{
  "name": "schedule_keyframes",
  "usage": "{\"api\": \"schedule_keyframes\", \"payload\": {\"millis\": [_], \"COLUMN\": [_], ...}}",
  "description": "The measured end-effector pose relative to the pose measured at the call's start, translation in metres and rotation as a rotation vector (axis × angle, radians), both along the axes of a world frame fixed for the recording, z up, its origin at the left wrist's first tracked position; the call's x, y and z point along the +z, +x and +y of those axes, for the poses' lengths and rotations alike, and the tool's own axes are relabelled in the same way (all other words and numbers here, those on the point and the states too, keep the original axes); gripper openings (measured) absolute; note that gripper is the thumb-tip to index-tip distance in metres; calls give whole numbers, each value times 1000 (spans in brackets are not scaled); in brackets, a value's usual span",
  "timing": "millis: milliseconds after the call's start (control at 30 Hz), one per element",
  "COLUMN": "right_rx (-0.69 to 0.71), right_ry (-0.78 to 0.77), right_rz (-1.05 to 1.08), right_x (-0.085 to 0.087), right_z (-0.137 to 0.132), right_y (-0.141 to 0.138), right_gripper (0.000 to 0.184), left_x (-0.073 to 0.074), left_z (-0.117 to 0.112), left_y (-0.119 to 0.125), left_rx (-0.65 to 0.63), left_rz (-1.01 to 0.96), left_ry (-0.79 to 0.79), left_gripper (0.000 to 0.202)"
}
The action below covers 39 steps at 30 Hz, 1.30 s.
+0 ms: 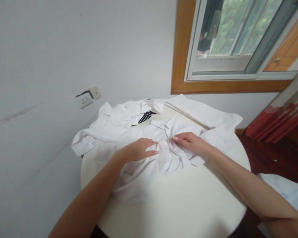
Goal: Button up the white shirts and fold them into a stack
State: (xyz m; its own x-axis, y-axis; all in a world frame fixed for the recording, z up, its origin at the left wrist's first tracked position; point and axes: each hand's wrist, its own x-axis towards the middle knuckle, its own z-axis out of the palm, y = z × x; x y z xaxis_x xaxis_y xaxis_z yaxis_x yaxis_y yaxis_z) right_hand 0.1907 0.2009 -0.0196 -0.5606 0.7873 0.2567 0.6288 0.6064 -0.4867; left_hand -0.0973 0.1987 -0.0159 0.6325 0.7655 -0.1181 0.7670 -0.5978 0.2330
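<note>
A crumpled white shirt (161,162) lies spread over the round table, its collar toward the back. My left hand (141,149) rests on the cloth with thumb and fingers apart. On the other side, my right hand (190,142) has its fingers drawn together on a fold near the shirt's middle; the fingertips are partly hidden in the fabric. Behind and left lies another rumpled white garment (121,112), with a black-and-white striped piece (146,117) showing beneath it. A folded white garment (201,110) lies flat at the back right.
The round cream table (178,201) stands against a white wall with a socket (83,99). A wood-framed window (177,66) is above it. To the right hang red and cream curtains (268,119); white cloth (285,190) sits low beside the table.
</note>
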Motion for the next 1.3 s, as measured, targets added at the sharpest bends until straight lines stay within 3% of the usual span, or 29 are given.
{"api": "schedule_keyframes", "payload": {"millis": [167,267,367,500,633,733,867,967,1067,1167,1300], "right_rx": [-296,-290,-245,-300,-346,-368,-224,42,290,339,205], "right_ry": [258,226,155,111,133,254,258,27,-132,18,233], "right_rz": [-138,-280,-383,-471,-485,-422,-262,-138,-126,-214,-354], "right_x": [-8,-23,-38,-49,-50,-37,-3,16,17,7,-5], "right_z": [25,32,31,34,48,51,32,8,-10,-17,-17], "right_y": [22,28,24,13,8,9,16,18,12,-1,-14], "right_gripper": [32,34,48,66,63,52,23,21,22,28,28], "left_x": [-2,-11,-19,-32,-40,-41,-40,-42,-44,-40,-23], "left_z": [13,32,44,46,54,69,91,100,103,98,74], "left_y": [0,-2,-5,1,16,26,34,38,39,42,49], "left_rx": [178,168,94,138,267,287,314,337,349,350,264], "left_rz": [-104,-147,-195,-141,16,84,130,128,137,133,10], "left_ry": [239,368,297,217,166,121,88,92,122,260,477], "left_gripper": [43,37,39,49,63,69,69,70,67,58,43]}}
